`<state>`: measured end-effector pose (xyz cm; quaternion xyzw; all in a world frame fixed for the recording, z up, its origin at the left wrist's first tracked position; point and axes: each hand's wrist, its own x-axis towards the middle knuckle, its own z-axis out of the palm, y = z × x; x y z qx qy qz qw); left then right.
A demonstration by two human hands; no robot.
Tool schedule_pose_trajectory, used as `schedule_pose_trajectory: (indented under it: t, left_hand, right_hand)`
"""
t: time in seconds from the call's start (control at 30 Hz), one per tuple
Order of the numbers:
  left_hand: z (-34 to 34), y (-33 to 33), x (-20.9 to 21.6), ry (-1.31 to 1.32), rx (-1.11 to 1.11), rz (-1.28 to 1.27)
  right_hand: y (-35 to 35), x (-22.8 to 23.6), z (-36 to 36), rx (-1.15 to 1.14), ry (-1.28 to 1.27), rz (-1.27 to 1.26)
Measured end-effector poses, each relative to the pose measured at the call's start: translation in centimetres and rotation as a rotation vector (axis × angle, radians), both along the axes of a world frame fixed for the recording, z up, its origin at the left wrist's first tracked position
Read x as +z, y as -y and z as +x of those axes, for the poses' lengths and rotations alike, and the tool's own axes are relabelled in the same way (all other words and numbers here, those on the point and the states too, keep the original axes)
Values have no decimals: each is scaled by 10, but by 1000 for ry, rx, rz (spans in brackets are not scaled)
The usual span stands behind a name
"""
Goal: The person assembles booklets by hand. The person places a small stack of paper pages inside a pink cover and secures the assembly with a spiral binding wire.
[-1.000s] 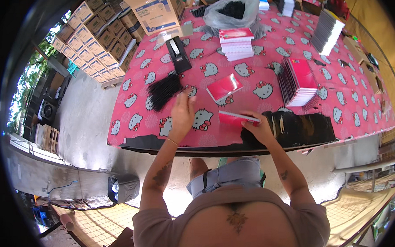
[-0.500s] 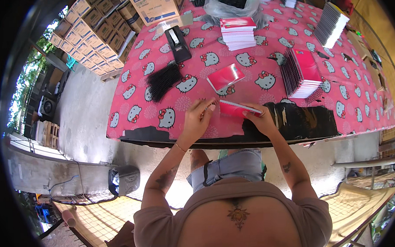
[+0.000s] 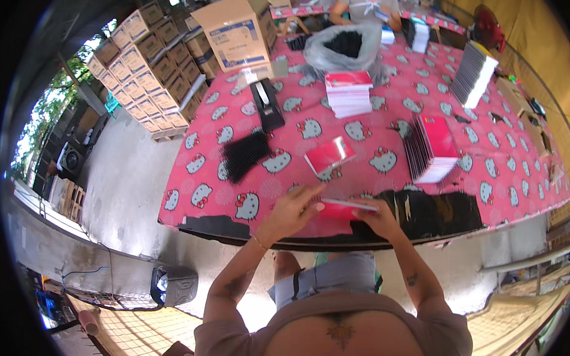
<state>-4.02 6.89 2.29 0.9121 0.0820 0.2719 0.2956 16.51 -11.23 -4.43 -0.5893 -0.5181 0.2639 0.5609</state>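
My right hand (image 3: 377,219) grips a small red-covered notebook (image 3: 338,211) by its right end, just above the table's near edge. The notebook is tilted, with its pale long edge upward. My left hand (image 3: 291,213) is at the notebook's left end, its thumb and fingers drawn together around something too small and blurred to make out. Beyond the hands, another red notebook (image 3: 330,156) lies flat. To its left is a pile of black spiral binding coils (image 3: 245,155).
A black tape dispenser (image 3: 267,104), a notebook stack (image 3: 350,95) and a plastic bag (image 3: 318,54) of black coils stand farther back. Spiral notebooks (image 3: 439,141) stand at right. Cartons (image 3: 233,38) rise at far left. Another person (image 3: 367,10) is across the table.
The view has tipped up, bringing the other person into sight. My left hand has come closer to the notebook's end, and the notebook has turned more edge-up in my right hand.
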Motion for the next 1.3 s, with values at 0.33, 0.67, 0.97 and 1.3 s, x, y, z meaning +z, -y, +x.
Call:
schedule_pose_trajectory:
  t: [0.33, 0.67, 0.97, 1.3]
  left_hand:
    - [0, -3, -5, -117, -9, 165]
    - [-13, 44, -48, -190, 196, 627]
    - [17, 40, 2, -202, 250, 689]
    - [38, 33, 19, -135, 289, 705]
  right_hand:
    - [6, 24, -22, -4, -209, -120]
    - [2, 49, -42, -156, -331, -29]
    - [9, 39, -37, -142, -375, -40]
    - [15, 34, -36, -151, -399, -67]
